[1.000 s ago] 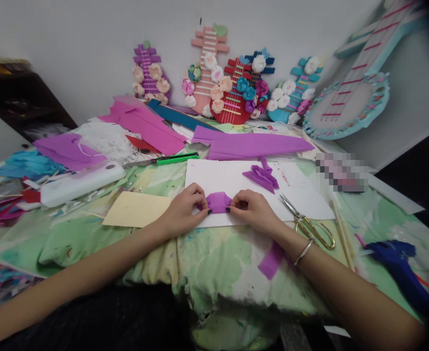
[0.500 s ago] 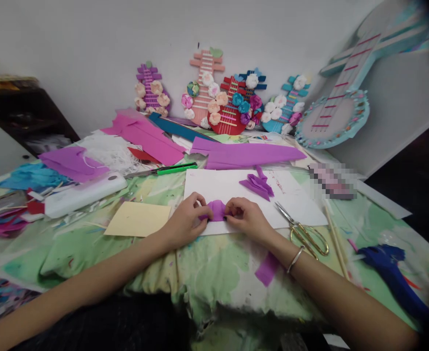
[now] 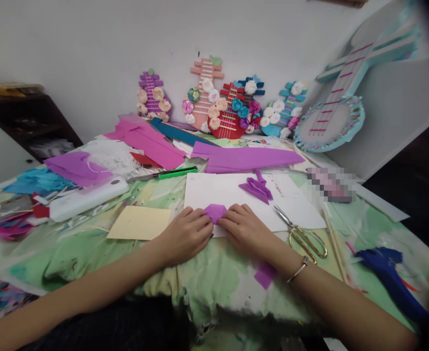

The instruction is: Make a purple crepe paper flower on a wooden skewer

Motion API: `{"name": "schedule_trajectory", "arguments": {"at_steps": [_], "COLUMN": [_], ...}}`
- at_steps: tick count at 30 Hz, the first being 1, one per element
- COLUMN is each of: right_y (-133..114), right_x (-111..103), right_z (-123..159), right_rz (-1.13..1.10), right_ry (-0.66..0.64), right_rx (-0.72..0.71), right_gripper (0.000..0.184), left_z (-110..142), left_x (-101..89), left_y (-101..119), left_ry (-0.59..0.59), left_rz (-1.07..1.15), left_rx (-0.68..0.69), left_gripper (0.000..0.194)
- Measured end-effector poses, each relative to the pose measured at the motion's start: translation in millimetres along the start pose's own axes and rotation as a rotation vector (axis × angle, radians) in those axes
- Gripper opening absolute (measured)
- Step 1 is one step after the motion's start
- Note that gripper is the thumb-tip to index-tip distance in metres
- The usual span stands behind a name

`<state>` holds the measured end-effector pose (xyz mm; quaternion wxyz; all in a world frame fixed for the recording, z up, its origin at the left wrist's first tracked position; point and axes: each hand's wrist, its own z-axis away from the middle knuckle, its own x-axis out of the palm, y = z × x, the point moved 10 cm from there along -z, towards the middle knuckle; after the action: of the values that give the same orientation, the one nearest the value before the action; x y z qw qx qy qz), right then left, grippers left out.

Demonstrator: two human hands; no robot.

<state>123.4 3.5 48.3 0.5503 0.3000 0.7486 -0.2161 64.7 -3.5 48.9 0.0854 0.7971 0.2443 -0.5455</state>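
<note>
A small piece of purple crepe paper is held between both hands over the near edge of a white sheet. My left hand grips its left side, fingers curled and knuckles up. On its right side my right hand closes in the same way, with a bangle on that wrist. Both thumbs are mostly hidden. Folded purple paper strips lie farther back on the sheet. Gold-handled scissors rest just right of my right hand, and a purple scrap lies below that forearm.
A blue glue gun and thin wooden sticks lie at right. On the left are a cream card, a white bar-shaped device and a green cutter. Several flower-trimmed paper instruments lean against the wall.
Both hands have turned from fingertip pinches to knuckles-up grips, drawing closer together. The purple piece now looks folded to an angular shape. The view has shifted slightly.
</note>
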Motion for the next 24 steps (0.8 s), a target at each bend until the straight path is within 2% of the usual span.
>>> {"name": "schedule_trajectory", "arguments": {"at_steps": [5, 9, 12, 24], "right_y": [-6, -7, -6, 3], "right_x": [3, 4, 1, -2], "right_z": [1, 2, 2, 3], "right_rz": [0.121, 0.175, 0.177, 0.109], "right_ry": [-0.006, 0.006, 0.021, 0.035], "right_rx": [-0.037, -0.040, -0.023, 0.079], "right_gripper": [0.015, 0.012, 0.007, 0.010], "left_z": [2, 0, -1, 2], "left_x": [6.5, 4.8, 1.5, -5.8], "left_y": [-2, -2, -1, 1], "left_ry": [-0.046, -0.043, -0.027, 0.030], "left_rz": [0.008, 0.025, 0.019, -0.006], "left_rx": [-0.018, -0.018, -0.014, 0.010], "left_gripper": [0.025, 0.022, 0.019, 0.017]}}
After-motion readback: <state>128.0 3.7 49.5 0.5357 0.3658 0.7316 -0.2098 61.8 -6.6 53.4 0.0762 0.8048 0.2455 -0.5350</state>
